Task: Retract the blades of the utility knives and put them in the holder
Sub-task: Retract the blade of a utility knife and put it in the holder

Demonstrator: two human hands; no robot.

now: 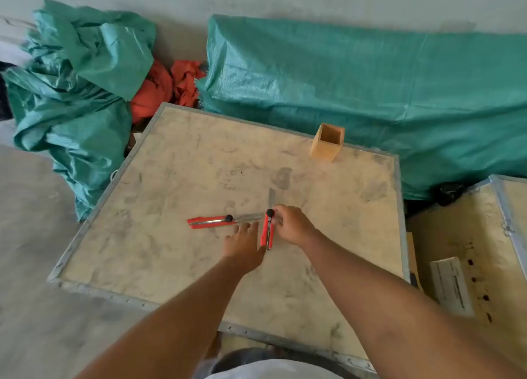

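Near the middle of the surface [176,162], a dusty board panel with a metal rim, both bare forearms reach forward from the near edge. Right hand [291,226] is knuckles-up, its fingers [278,217] curled and pinched at the black knob of one red utility knife [267,231]. Left hand [244,247] lies palm-down just beside that knife's handle on its left side, fingers spread and extended flat; whether they touch the handle cannot be told.

Utility knives counted: two, both red with black knobs, both with blades extended. The held knife has its long axis running from the near edge toward the far edge, blade [271,197] pointing at the far edge. The second utility knife [212,221] lies flat and untouched to the left, long axis parallel to the near edge, blade pointing right toward the first knife's knob; the two form a rough right angle.

Holders counted: one. The wooden holder [326,147], square and open-topped, stands upright at the far edge, well apart from both knives.

Green tarpaulin [370,93] covers items beyond the far edge.
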